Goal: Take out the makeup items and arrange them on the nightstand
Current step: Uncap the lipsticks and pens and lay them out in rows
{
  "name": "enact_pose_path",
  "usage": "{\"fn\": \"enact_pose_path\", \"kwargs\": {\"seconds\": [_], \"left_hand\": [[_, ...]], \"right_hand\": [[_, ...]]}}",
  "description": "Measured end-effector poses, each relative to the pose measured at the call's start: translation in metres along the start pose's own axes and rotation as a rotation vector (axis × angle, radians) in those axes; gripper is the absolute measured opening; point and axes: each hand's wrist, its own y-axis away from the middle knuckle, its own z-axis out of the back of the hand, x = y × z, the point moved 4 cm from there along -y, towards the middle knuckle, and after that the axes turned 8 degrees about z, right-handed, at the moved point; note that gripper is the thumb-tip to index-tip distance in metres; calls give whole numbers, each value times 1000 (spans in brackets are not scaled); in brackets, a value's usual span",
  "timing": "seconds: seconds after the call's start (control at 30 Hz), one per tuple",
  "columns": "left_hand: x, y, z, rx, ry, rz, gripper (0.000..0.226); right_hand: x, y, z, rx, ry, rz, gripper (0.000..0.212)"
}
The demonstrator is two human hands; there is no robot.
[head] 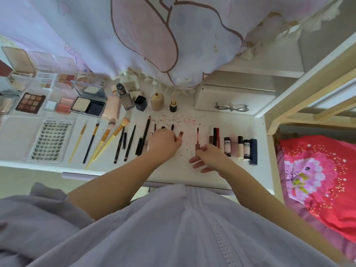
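Slim brown lip-gloss tube [197,143]: mid-row near white nightstand [227,176] front edge, pinched by right hand [209,158]. Left hand [163,144] curled over small brown-capped stick [180,135]. Best laid parallel, evenly spaced.

On the nightstand [221,120], palettes [30,103] lie left, brushes [107,139] before them (lash tray [50,140] leftmost), tubes [240,149] right.

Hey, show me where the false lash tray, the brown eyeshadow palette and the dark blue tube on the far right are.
false lash tray [50,140]: head view, middle of the lash rows.
brown eyeshadow palette [30,103]: head view, centre pan of the grid.
dark blue tube [253,151]: head view, middle of its body.
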Motion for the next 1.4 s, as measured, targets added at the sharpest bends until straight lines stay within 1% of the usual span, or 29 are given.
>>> {"fn": "enact_pose_path", "kwargs": {"seconds": [0.07, 0.13, 0.17, 0.27, 0.33, 0.47, 0.57, 0.67, 0.77, 0.83, 0.9, 0.97, 1.07, 1.13, 1.2, 1.33, 1.4], "left_hand": [[-4, -4, -4, -38, -139, -36, 43], [-3, -9, -7, -38, -236, -49, 43], [-2, -11, -8, -38, -270, -49, 43], [1, -14, -9, -51, -324, -62, 43], [2, -14, -9, -56, -333, -83, 43], [7, -15, -9, -72, -315, -105, 42], [8, -17, -10, -61, -318, -105, 42], [7, -19, -7, -68, -309, -116, 41], [-2, -20, -1, -117, -269, -143, 39], [-19, -17, 2, -146, -214, -204, 36], [-44, -12, -1, -116, -138, -280, 34], [-71, -6, -15, -22, -105, -306, 33], [-89, -6, -41, 88, -134, -214, 35], [-92, -7, -52, 94, -173, -168, 39], [-91, -9, -56, 86, -171, -137, 42], [-88, -10, -53, 93, -30, -31, 43], [-85, -5, -44, 85, 56, -34, 36]], "right_hand": [[-2, -12, -14, -55, 136, 39, 21], [1, -21, -23, -138, 290, 77, 26], [2, -25, -28, -168, 322, 83, 29], [6, -33, -42, -193, 294, 83, 35], [8, -37, -49, -195, 290, 83, 34], [13, -42, -54, -203, 383, 81, 33], [15, -44, -53, -188, 434, 69, 35], [16, -46, -50, -143, 429, 74, 37], [20, -44, -29, -148, 393, 95, 39], [23, -43, 2, -200, 388, 109, 31], [24, -45, 38, -265, 394, 103, 25], [23, -52, 67, -291, 432, 92, 26], [24, -65, 81, -230, 452, 96, 25], [25, -73, 83, -177, 510, 106, 22], [25, -79, 81, -147, 575, 119, 26], [26, -86, 77, -123, 632, 150, 34], [31, -83, 77, -114, 598, 158, 40]]}}
